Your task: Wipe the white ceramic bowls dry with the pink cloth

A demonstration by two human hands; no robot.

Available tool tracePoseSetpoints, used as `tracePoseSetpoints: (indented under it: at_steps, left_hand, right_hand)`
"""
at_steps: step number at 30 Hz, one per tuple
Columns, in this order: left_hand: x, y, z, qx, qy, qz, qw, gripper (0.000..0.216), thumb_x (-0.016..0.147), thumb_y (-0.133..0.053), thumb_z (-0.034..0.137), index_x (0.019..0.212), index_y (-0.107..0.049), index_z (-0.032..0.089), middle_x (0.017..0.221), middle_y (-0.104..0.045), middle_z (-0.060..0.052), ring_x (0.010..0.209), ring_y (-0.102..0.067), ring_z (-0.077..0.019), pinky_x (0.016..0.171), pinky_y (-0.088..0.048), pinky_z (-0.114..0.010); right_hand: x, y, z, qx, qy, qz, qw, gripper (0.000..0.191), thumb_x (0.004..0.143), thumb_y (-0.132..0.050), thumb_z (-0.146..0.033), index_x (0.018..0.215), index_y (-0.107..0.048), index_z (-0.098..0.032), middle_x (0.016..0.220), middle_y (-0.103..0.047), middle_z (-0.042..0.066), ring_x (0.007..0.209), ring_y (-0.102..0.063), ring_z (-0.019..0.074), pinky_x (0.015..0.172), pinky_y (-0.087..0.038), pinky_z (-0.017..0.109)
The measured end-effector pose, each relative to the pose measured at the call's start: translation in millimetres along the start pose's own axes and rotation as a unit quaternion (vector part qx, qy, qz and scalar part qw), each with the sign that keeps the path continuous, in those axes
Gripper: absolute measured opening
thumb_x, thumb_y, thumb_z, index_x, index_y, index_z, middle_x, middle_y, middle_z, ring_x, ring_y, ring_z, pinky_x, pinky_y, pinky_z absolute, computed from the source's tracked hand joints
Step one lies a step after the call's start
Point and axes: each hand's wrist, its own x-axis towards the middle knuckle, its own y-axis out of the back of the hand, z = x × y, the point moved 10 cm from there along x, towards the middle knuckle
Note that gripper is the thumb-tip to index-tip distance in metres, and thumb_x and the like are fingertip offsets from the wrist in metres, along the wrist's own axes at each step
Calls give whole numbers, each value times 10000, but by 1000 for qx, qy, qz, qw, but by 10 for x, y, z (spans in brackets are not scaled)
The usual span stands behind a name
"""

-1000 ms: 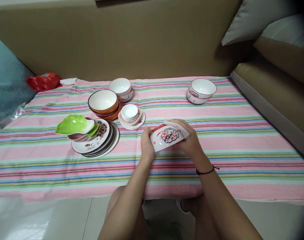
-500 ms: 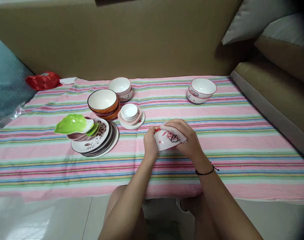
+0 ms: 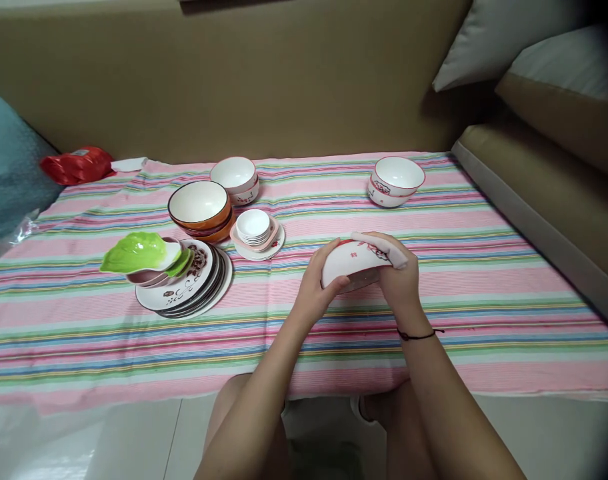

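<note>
A white bowl with red pattern (image 3: 351, 261) is held tilted above the striped cloth, its underside toward me. My left hand (image 3: 320, 288) grips its left side, thumb on the base. My right hand (image 3: 400, 283) is closed on its right side and presses a small pale cloth (image 3: 387, 250) against the rim. A matching pair of stacked white-and-red bowls (image 3: 395, 180) stands at the far right of the table.
Left of my hands are a stack of patterned plates (image 3: 197, 283) with green leaf dishes (image 3: 134, 251), orange bowls (image 3: 200, 208), white bowls (image 3: 234, 177) and small saucers (image 3: 257, 230). A red bag (image 3: 77, 165) lies far left. The striped tablecloth (image 3: 484, 300) covers the table; a sofa surrounds it.
The bowl has been turned and moved right and slightly up, its base now facing me. My right hand slid with the cloth to the bowl's right rim; my left thumb moved under it.
</note>
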Motion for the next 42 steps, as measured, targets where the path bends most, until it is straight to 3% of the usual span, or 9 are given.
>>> tracePoseSetpoints:
  at_steps: [6,9,13,18,23,31,34,39,42]
  left_hand:
    - [-51,288,107,66,-72,138,986,628,799,-578,655,1233,-531,205,1206,-630,-124,1121,-596,-294,968,-468,-447]
    - [-75,410,119,67,-91,158,981,655,784,-619,624,1262,-474,199,1173,-623,-123,1097,-616,-284,948,-489,-436]
    - [-90,502,184,83,-132,159,975,695,760,-660,606,1282,-431,208,1207,-561,-123,1088,-616,-267,938,-504,-422]
    - [-104,532,237,134,-147,156,968,685,743,-637,664,1217,-452,204,1189,-518,-115,1085,-597,-264,909,-519,-414]
    - [-112,501,262,187,-136,141,963,731,732,-620,698,1233,-411,208,1150,-540,-107,1043,-611,-257,889,-523,-417]
    - [-114,394,170,238,-112,112,958,825,701,-682,661,1305,-343,213,1221,-548,-132,1057,-611,-264,912,-505,-421]
    - [-113,406,170,228,-108,119,960,847,674,-706,664,1296,-339,222,1238,-529,-142,1042,-623,-265,896,-509,-416]
    - [-123,468,231,172,-115,135,969,860,676,-711,653,1306,-295,242,1231,-515,-127,1059,-624,-261,899,-505,-409]
    - [-140,473,257,182,-126,130,966,875,663,-728,641,1312,-303,237,1221,-515,-122,1081,-608,-268,909,-501,-412]
  right_hand:
    - [-5,-256,-107,0,2,-99,995,438,764,-485,-93,1103,-712,-253,1186,-668,44,1141,-603,249,1000,-490,413]
    - [-27,-406,-211,-2,35,-169,985,423,803,-639,-201,1222,-640,-263,1275,-608,67,1215,-556,265,1040,-466,422]
    - [-72,-488,-268,11,55,-211,976,552,781,-754,-403,1289,-579,-278,1321,-564,82,1247,-527,279,1061,-452,439]
    - [-120,-498,-256,42,39,-209,976,609,791,-685,-573,1311,-558,-282,1343,-549,91,1274,-502,299,1077,-434,467]
    - [-142,-524,-301,14,67,-204,977,636,795,-626,-649,1307,-561,-278,1325,-566,100,1265,-500,318,1079,-415,497]
    - [-173,-622,-390,-26,90,-200,975,357,983,-430,-444,1231,-627,-281,1235,-641,61,1195,-552,254,1059,-418,459]
    - [-134,-578,-302,-6,42,-170,985,362,999,-381,-421,1140,-689,-292,1197,-666,35,1169,-575,237,1058,-429,435]
    - [-84,-504,88,76,-109,-131,982,541,999,-257,-508,1084,-724,-247,1157,-696,42,1101,-626,247,933,-522,422]
    - [-73,-516,122,88,-118,-121,982,540,997,-260,-505,1038,-732,-246,1121,-705,38,1075,-633,233,917,-525,393]
